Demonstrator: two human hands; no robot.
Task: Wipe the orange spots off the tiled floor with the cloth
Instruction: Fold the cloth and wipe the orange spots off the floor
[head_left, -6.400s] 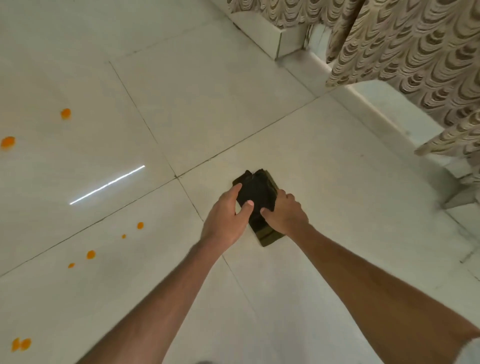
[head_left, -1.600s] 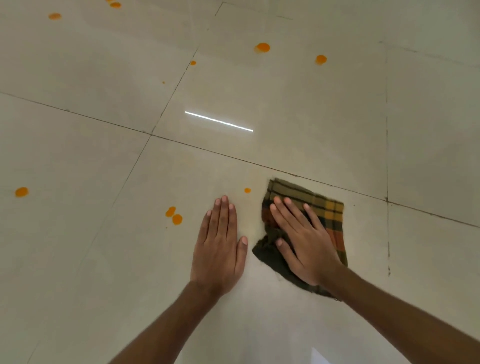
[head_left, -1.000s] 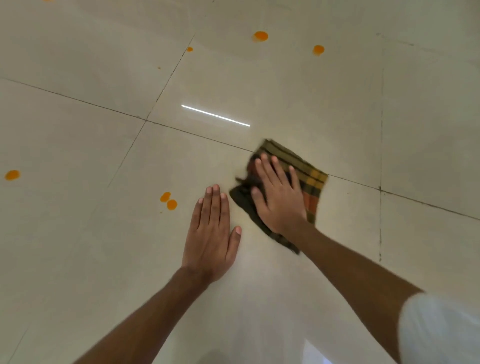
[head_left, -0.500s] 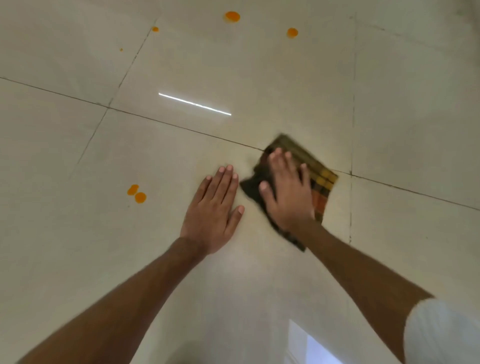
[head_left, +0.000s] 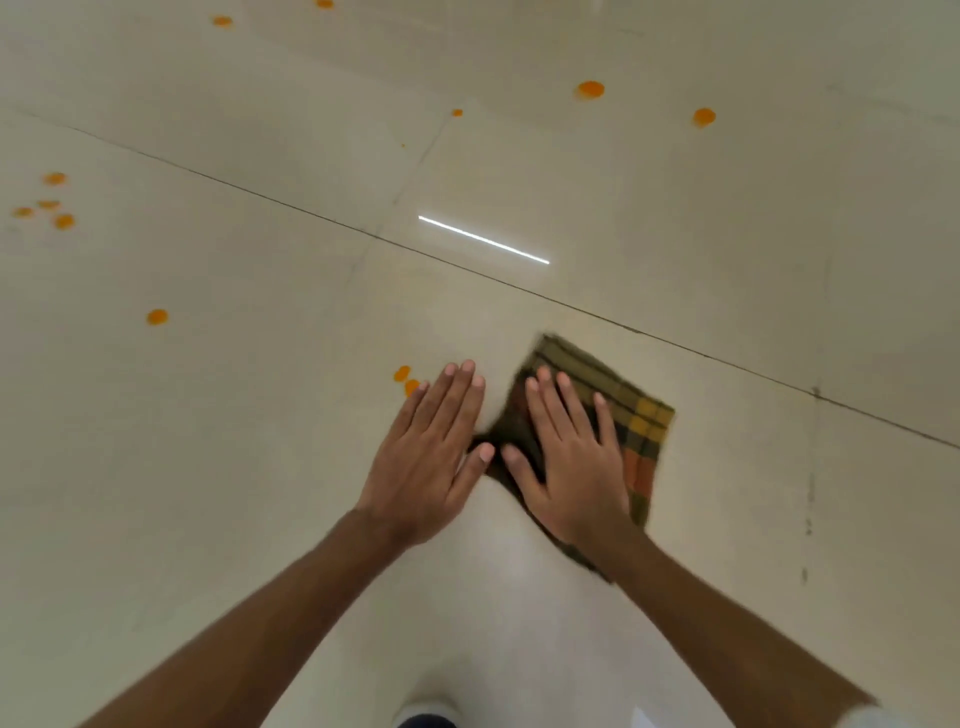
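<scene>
Right hand (head_left: 566, 462): flat, fingers straight and spread, palm pressing down on the cloth (head_left: 639, 431); no curl, no pinch.

Cloth: folded, plaid, dark green with yellow and orange checks. It lies on the floor (head_left: 260, 467) under the right hand, and its far and right edges stick out past the fingers. Outline blurred.

Left hand (head_left: 431, 457): flat on bare floor just left of the right hand, fingers straight and together. Thumb tip at the cloth's near-left corner; contact cannot be told.

Spot pair (head_left: 401, 373): just beside the left hand's little fingertip, uncovered.
Single spot (head_left: 157, 316): well left of the left hand.
Cluster (head_left: 63, 221): farther left and beyond.
Two larger spots (head_left: 590, 89): far beyond the right hand.

Light streak (head_left: 483, 240): beyond both hands, past a grout line (head_left: 675, 343).
</scene>
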